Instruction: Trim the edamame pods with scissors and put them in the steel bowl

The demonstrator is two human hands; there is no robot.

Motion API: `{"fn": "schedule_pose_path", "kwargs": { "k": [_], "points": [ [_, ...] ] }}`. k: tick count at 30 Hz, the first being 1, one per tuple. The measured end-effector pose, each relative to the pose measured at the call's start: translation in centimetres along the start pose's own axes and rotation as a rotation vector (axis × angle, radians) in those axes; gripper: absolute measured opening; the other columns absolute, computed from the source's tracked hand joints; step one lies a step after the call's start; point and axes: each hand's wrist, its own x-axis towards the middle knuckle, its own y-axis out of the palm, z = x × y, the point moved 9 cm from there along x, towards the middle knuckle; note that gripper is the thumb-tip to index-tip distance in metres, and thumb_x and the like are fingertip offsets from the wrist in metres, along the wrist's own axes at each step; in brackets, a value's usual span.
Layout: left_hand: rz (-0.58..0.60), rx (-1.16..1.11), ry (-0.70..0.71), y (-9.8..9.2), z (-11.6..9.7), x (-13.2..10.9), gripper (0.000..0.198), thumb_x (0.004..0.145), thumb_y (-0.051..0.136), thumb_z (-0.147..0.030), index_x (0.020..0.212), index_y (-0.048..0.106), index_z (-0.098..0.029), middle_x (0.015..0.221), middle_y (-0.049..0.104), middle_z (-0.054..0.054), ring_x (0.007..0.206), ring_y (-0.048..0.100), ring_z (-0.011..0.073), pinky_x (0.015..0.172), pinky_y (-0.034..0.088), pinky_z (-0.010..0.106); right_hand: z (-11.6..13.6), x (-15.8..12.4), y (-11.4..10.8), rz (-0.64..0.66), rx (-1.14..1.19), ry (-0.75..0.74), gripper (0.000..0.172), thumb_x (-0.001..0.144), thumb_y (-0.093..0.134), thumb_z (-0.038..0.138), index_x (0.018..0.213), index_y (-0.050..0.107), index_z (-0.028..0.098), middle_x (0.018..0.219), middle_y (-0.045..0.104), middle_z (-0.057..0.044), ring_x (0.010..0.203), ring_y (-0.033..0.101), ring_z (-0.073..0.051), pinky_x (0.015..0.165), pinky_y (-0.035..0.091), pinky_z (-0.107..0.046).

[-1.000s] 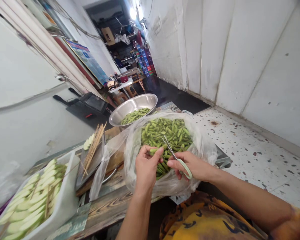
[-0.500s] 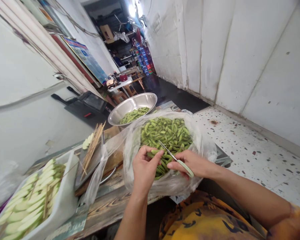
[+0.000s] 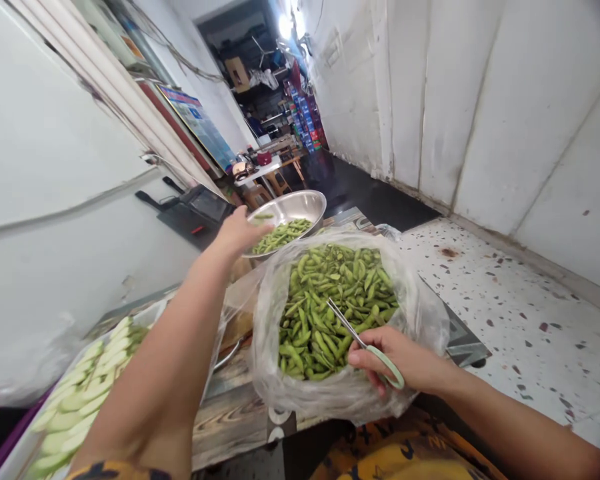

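Note:
My left hand (image 3: 241, 232) reaches out over the near left rim of a steel bowl (image 3: 316, 203), its fingers stretched and slightly blurred. Just beyond the fingertips, a single green pod (image 3: 263, 216) shows against the bowl's inner wall, apart from the hand. More edamame pods (image 3: 286, 235) lie in the bowl. My right hand (image 3: 387, 357) grips scissors (image 3: 347, 321) with pale green handles, the blades pointing up and left over a heap of edamame pods (image 3: 325, 313). A clear plastic bag (image 3: 270, 333) with its mouth folded wide holds that heap.
A white tub (image 3: 23, 460) of skewered pale green slices stands at the lower left, partly behind my left arm. The wood-patterned table (image 3: 240, 420) runs under the bag. Dark pans (image 3: 190, 213) lean by the left wall. A speckled floor (image 3: 505, 320) lies to the right.
My left hand has left the scissors and moved forward and left to the bowl; the pod it held is out of its fingers. The right hand still holds the scissors over the bag.

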Motion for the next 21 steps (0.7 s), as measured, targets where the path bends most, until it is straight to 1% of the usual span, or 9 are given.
{"fn": "schedule_pose_path", "kwargs": {
  "k": [2,4,7,9,11,13,15,18,21],
  "points": [
    [0.086,0.223,0.059,1.9,-1.4,-0.5,0.043,0.071,0.065,-0.033,0.104,0.057,-0.007,0.112,0.06,0.019,0.104,0.054,0.03,0.091,0.038,0.043,0.1,0.1,0.0,0.008,0.009,-0.008,0.034,0.082,0.056,0.048,0.074,0.056,0.015,0.048,0.052,0.004,0.04,0.049,-0.009,0.038,0.034,-0.017],
    [0.199,0.333,0.119,4.9,-2.2,-2.2,0.027,0.077,0.058,-0.034,0.088,0.065,-0.01,0.098,0.066,0.016,0.095,0.058,0.0275,0.087,0.041,0.039,0.2,0.1,0.1,0.02,0.013,-0.02,0.033,0.081,0.057,0.048,0.076,0.056,0.015,0.048,0.053,0.004,0.04,0.049,-0.009,0.038,0.034,-0.017],
    [0.349,0.423,0.138,9.4,-1.5,-4.5,0.018,0.071,0.063,-0.03,0.072,0.068,-0.012,0.081,0.069,0.014,0.085,0.062,0.0269,0.079,0.045,0.035,0.5,0.1,0.2,0.015,0.015,-0.048,0.033,0.081,0.058,0.047,0.075,0.056,0.014,0.048,0.053,0.004,0.041,0.05,-0.009,0.04,0.035,-0.017],
    [0.365,0.448,0.136,10.6,-0.6,-5.2,0.014,0.07,0.062,-0.024,0.074,0.07,-0.013,0.084,0.07,0.014,0.087,0.062,0.0268,0.08,0.045,0.033,0.6,0.0,0.1,-0.008,0.019,-0.051,0.034,0.081,0.058,0.047,0.074,0.056,0.014,0.049,0.054,0.004,0.041,0.05,-0.008,0.04,0.036,-0.016],
    [0.321,0.446,0.139,10.3,-0.4,-5.7,0.019,0.074,0.056,-0.021,0.083,0.071,-0.014,0.091,0.07,0.013,0.091,0.062,0.0254,0.082,0.044,0.032,0.6,-0.2,-0.1,-0.035,0.019,-0.044,0.034,0.081,0.057,0.047,0.074,0.055,0.014,0.049,0.054,0.004,0.04,0.05,-0.008,0.038,0.035,-0.016],
    [0.251,0.369,0.161,9.0,-1.1,-6.9,0.024,0.078,0.052,-0.023,0.09,0.071,-0.015,0.094,0.07,0.011,0.091,0.062,0.0241,0.083,0.044,0.032,0.8,-0.3,-0.5,-0.075,0.009,-0.036,0.034,0.081,0.057,0.048,0.074,0.055,0.015,0.049,0.054,0.004,0.039,0.049,-0.008,0.034,0.032,-0.015],
    [0.217,0.16,0.176,7.6,-2.3,-8.9,0.024,0.078,0.054,-0.03,0.089,0.072,-0.018,0.088,0.072,0.008,0.081,0.064,0.0223,0.078,0.046,0.031,1.1,-0.4,-1.1,-0.124,0.0,-0.024,0.034,0.082,0.055,0.048,0.071,0.053,0.015,0.049,0.054,0.004,0.036,0.046,-0.007,0.031,0.03,-0.014],
    [0.254,-0.227,0.121,6.7,-3.8,-12.7,0.02,0.072,0.063,-0.036,0.081,0.073,-0.021,0.076,0.072,0.004,0.067,0.063,0.0191,0.065,0.047,0.029,1.7,-0.4,-1.7,-0.174,-0.002,-0.013,0.035,0.083,0.055,0.047,0.068,0.051,0.016,0.047,0.053,0.003,0.034,0.043,-0.006,0.028,0.031,-0.014],
    [0.235,-0.376,0.082,6.2,-4.6,-15.4,0.015,0.07,0.066,-0.033,0.078,0.074,-0.022,0.076,0.072,0.003,0.064,0.062,0.0173,0.061,0.045,0.027,2.3,-0.4,-1.7,-0.17,-0.01,-0.021,0.035,0.081,0.057,0.048,0.069,0.051,0.016,0.048,0.054,0.003,0.036,0.046,-0.007,0.028,0.032,-0.014]
  ]
}}
